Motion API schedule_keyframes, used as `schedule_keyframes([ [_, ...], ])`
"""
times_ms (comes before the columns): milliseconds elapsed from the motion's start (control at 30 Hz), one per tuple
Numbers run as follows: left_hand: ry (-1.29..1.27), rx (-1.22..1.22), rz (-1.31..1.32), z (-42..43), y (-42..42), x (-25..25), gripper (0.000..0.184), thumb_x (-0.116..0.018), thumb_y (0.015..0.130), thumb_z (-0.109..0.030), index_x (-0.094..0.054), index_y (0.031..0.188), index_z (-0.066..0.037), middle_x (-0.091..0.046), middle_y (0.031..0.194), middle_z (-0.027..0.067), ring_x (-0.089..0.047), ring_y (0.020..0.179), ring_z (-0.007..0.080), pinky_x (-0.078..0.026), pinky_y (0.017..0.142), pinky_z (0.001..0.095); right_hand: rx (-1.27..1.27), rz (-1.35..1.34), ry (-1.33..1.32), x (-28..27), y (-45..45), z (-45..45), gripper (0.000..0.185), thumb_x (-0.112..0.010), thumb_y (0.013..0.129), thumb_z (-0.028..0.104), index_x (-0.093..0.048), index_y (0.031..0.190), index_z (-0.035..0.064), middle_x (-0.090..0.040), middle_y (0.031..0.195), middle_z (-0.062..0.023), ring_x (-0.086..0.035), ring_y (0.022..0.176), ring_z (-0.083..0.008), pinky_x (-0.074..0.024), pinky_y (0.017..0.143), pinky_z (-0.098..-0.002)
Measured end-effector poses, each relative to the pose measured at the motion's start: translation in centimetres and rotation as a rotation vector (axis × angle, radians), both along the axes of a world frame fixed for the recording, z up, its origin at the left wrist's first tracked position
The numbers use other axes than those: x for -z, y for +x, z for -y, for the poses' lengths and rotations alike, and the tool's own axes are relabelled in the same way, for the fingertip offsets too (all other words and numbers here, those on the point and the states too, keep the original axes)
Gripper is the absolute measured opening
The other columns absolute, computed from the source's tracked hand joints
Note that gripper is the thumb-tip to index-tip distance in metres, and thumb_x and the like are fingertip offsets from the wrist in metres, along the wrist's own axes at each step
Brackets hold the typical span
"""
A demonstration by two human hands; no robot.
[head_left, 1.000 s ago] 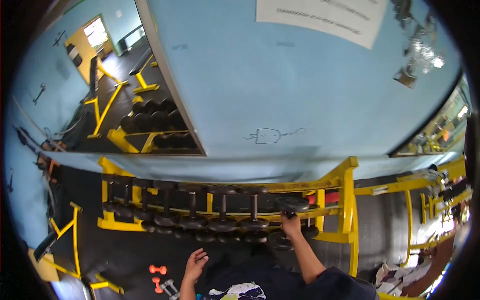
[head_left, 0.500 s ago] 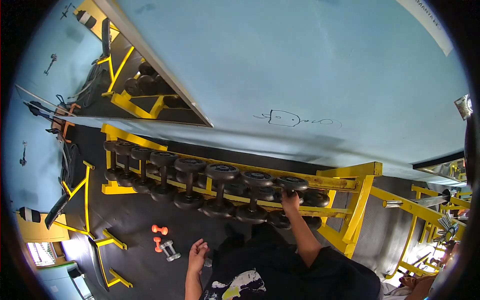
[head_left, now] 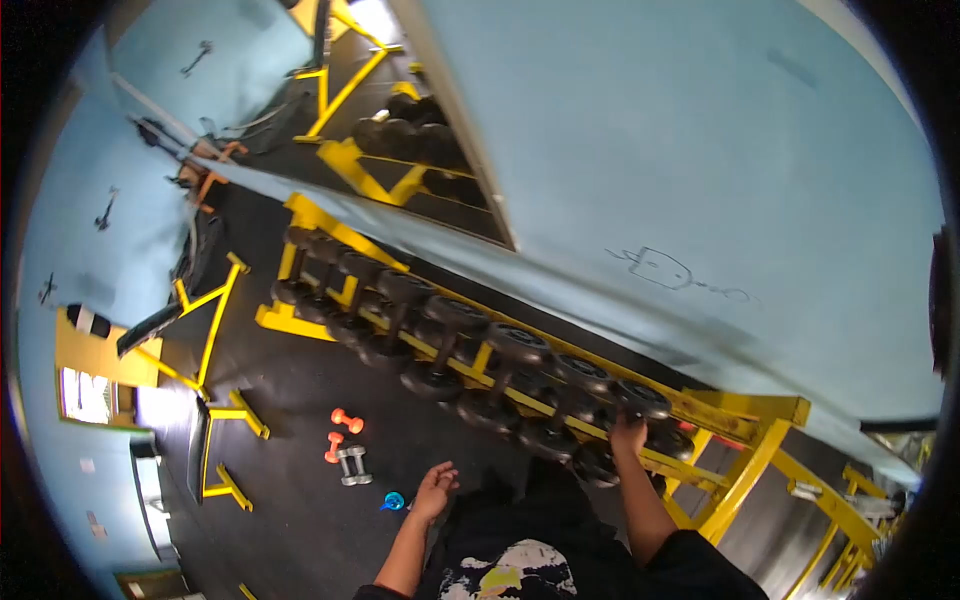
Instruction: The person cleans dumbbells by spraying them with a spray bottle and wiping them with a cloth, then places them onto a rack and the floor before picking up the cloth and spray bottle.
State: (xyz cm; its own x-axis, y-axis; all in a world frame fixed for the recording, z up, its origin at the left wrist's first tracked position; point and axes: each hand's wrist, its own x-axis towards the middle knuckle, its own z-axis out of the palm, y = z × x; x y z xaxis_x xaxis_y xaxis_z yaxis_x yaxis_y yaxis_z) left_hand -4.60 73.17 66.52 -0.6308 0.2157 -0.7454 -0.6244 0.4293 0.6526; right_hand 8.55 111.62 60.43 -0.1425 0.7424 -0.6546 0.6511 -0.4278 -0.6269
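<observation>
My right hand [head_left: 628, 437] is wrapped round the handle of a black dumbbell [head_left: 641, 398] near the right end of the rack. One end of that dumbbell is above my hand and the other [head_left: 596, 463] below it; the handle itself is mostly hidden by my fingers. My left hand [head_left: 435, 488] hangs in the air over the floor, fingers loosely bent and apart, with nothing in it. Left of the gripped dumbbell, several more black dumbbells [head_left: 517, 343] stand in a row on the yellow rack [head_left: 758, 408].
On the dark floor to the left lie two orange dumbbells [head_left: 347, 420], a grey pair [head_left: 354, 466] and a blue object [head_left: 393, 501]. A yellow-framed bench [head_left: 215, 340] stands farther left. Behind the rack are a mirror [head_left: 440, 180] and a blue wall [head_left: 650, 150].
The view has turned and shifted, so the rack slopes more steeply and the blue object shows more fully. My right hand keeps its grip on the same dumbbell; my left stays free.
</observation>
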Motion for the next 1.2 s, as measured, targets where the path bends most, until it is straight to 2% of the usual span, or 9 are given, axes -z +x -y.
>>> schedule_keyframes([
  [100, -0.111, -0.025, 0.019, 2.5, 1.6, -0.1, 0.036, -0.051, 0.100, -0.012, -0.049, 0.134, -0.002, -0.062, 0.117, 0.0095, -0.061, 0.093, 0.0152, -0.050, 0.086, 0.0290, 0.064, 0.070, -0.029, -1.0, -0.5, 0.2, 0.054, -0.066, 0.092, 0.032, -0.045, 0.133, 0.0042, -0.064, 0.116, -0.0182, -0.069, 0.082, -0.0291, -0.0575, 0.071, -0.0433],
  [167, -0.078, -0.028, -0.075, 7.8, 4.3, 3.8, 0.036, -0.051, 0.100, -0.012, -0.049, 0.134, -0.002, -0.063, 0.114, 0.0090, -0.060, 0.091, 0.0145, -0.050, 0.085, 0.0288, 0.065, 0.060, 0.200, 7.0, 1.8, 0.4, 0.061, -0.071, 0.089, 0.032, -0.042, 0.135, 0.0042, -0.057, 0.125, -0.0189, -0.063, 0.103, -0.0332, -0.0526, 0.089, -0.0470],
  [300, -0.231, -0.084, -0.042, 16.6, 9.8, 6.4, 0.038, -0.049, 0.101, -0.017, -0.046, 0.137, -0.004, -0.062, 0.120, 0.0096, -0.062, 0.095, 0.0175, -0.051, 0.085, 0.0342, 0.147, 0.294, 0.491, 1.5, 1.4, 1.7, 0.074, -0.083, 0.075, 0.028, -0.039, 0.129, 0.0018, -0.049, 0.131, -0.0212, -0.050, 0.119, -0.0345, -0.0431, 0.098, -0.0471],
  [367, -0.205, -0.438, 0.312, 19.9, 12.3, 4.3, 0.040, -0.047, 0.101, -0.019, -0.043, 0.141, -0.012, -0.060, 0.126, 0.0083, -0.063, 0.101, 0.0234, -0.050, 0.086, 0.0431, 0.099, 0.235, 0.753, 1.2, 2.0, 2.3, 0.053, -0.077, 0.080, 0.020, -0.048, 0.121, 0.0029, -0.052, 0.117, -0.0185, -0.053, 0.106, -0.0323, -0.0451, 0.091, -0.0440],
  [567, -0.084, -0.778, 0.410, 34.8, 24.0, 8.2, 0.040, -0.046, 0.100, -0.020, -0.043, 0.140, -0.021, -0.059, 0.129, 0.0071, -0.060, 0.110, 0.0297, -0.047, 0.089, 0.0492, -0.287, -0.251, 1.001, -5.6, -0.8, 12.5, 0.009, -0.066, 0.087, 0.011, -0.061, 0.092, 0.0040, -0.052, 0.102, -0.0132, -0.054, 0.085, -0.0283, -0.0456, 0.078, -0.0405],
  [900, -0.227, -0.909, 0.365, 53.5, 35.3, 11.4, 0.048, -0.051, 0.095, -0.023, -0.044, 0.141, -0.016, -0.061, 0.113, 0.0050, -0.062, 0.093, 0.0260, -0.048, 0.079, 0.0463, -1.154, -0.039, 0.378, -0.7, 3.4, 39.6, 0.011, -0.068, 0.082, 0.009, -0.071, 0.090, 0.0026, -0.067, 0.094, -0.0163, -0.065, 0.082, -0.0244, -0.0506, 0.075, -0.0349],
  [1100, -0.163, -0.930, 0.259, 57.2, 33.3, 10.7, 0.048, -0.056, 0.093, -0.023, -0.047, 0.139, -0.008, -0.061, 0.120, 0.0112, -0.062, 0.089, 0.0217, -0.050, 0.067, 0.0356, -1.169, -0.131, -0.087, 7.5, 10.2, 42.1, 0.025, -0.061, 0.088, 0.018, -0.069, 0.107, 0.0040, -0.068, 0.113, -0.0183, -0.068, 0.095, -0.0276, -0.0508, 0.083, -0.0370],
  [1167, -0.155, -0.939, 0.231, 57.8, 32.0, 12.4, 0.048, -0.057, 0.093, -0.021, -0.047, 0.138, -0.008, -0.061, 0.121, 0.0129, -0.061, 0.087, 0.0213, -0.051, 0.068, 0.0358, -1.539, 0.283, 0.102, 9.6, 9.6, 42.8, 0.026, -0.057, 0.091, 0.019, -0.068, 0.110, 0.0066, -0.068, 0.115, -0.0144, -0.067, 0.099, -0.0283, -0.0492, 0.089, -0.0360],
  [1200, -0.149, -0.928, 0.185, 58.4, 31.4, 12.9, 0.048, -0.059, 0.093, -0.019, -0.048, 0.138, -0.007, -0.061, 0.121, 0.0146, -0.061, 0.085, 0.0209, -0.051, 0.068, 0.0359, -1.377, 0.241, -0.014, 12.2, 9.8, 42.3, 0.025, -0.056, 0.091, 0.022, -0.070, 0.108, 0.0077, -0.068, 0.114, -0.0121, -0.066, 0.102, -0.0305, -0.0481, 0.093, -0.0360],
])
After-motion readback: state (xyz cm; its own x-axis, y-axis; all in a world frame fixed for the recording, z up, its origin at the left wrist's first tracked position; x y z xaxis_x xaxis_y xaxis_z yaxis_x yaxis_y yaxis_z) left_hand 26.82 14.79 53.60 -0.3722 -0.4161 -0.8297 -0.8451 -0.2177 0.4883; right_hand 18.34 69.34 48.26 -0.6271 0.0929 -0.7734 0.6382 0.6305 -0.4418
